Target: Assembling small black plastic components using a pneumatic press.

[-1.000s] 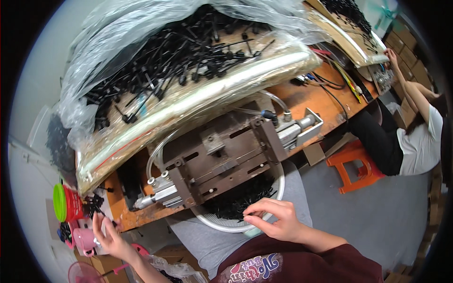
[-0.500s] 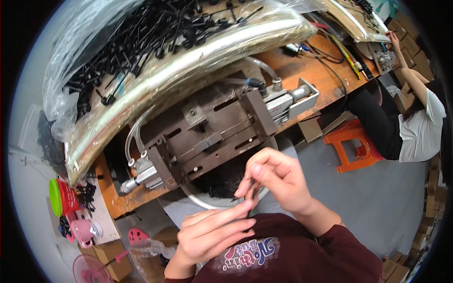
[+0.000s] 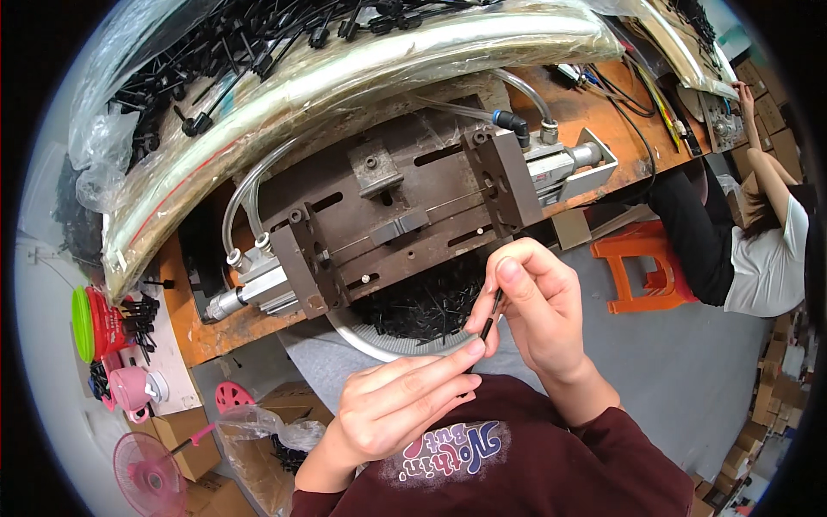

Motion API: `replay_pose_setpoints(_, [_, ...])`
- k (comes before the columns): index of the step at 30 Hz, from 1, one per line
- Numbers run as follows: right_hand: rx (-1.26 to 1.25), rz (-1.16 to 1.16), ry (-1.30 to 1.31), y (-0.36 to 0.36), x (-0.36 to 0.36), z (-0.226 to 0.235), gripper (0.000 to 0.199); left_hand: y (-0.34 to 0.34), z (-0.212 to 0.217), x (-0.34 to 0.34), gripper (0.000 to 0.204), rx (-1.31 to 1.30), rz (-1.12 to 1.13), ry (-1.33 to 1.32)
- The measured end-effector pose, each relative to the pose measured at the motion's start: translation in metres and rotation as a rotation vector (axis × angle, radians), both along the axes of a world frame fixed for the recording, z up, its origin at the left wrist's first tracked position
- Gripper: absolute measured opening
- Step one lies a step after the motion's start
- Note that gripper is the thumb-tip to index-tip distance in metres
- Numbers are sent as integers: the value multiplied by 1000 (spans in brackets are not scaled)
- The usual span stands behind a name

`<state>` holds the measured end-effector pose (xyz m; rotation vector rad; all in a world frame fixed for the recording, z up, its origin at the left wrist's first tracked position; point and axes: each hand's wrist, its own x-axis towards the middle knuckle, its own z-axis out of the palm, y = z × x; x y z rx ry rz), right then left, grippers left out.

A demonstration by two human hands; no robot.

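Note:
My right hand (image 3: 536, 314) pinches a thin black rod-like part (image 3: 492, 314) between thumb and fingers, just in front of my chest. My left hand (image 3: 401, 407) reaches up with its fingertips touching the lower end of the same part. Right behind the hands sits a white round basin (image 3: 372, 343) filled with several similar black parts. Above it stands a brown metal jig (image 3: 396, 215) with two upright blocks and a pneumatic cylinder (image 3: 564, 159) at its right end.
The jig rests on an orange workbench (image 3: 185, 310). A clear plastic bag (image 3: 284, 77) of black parts lies behind it. A pink cup (image 3: 129, 388), a pink fan (image 3: 151, 472) and boxes lie at lower left. Another person (image 3: 758, 241) sits at right beside an orange stool (image 3: 646, 267).
My left hand came in from the far left to meet my right hand. My right hand rose from the basin holding the black part, and both now hold it.

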<state>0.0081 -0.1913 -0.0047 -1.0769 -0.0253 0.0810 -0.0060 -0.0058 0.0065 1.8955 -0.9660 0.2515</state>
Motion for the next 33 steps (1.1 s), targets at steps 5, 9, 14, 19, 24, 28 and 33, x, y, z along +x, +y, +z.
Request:
replay_pose_setpoints(5, [-5, 12, -10, 1, 0, 1, 19, 2, -3, -1, 27, -13, 12, -1])
replay_pose_setpoints(9, [-19, 14, -39, 3, 0, 1, 17, 3, -3, -2, 27, -19, 26, -4])
replay_pose_setpoints(14, [-98, -11, -79, 3, -2, -1, 16, 4, -1, 0, 23, -6, -17, 22])
replay_pose_setpoints(19, [-139, -38, -104, 4, -5, 1, 15, 5, 0, -1, 24, -7, -18, 43])
replay_pose_setpoints(24, [-192, -64, -148, 6, -7, 0, 14, 3, -2, -1, 25, -21, -5, 58])
replay_pose_setpoints(28, [-206, -76, -168, 7, -7, -1, 14, 3, -2, -1, 26, -28, -6, 74])
replay_pose_setpoints(33, [-209, -62, -162, 6, -7, -2, 14, 3, -1, -1, 26, -35, -8, 103])
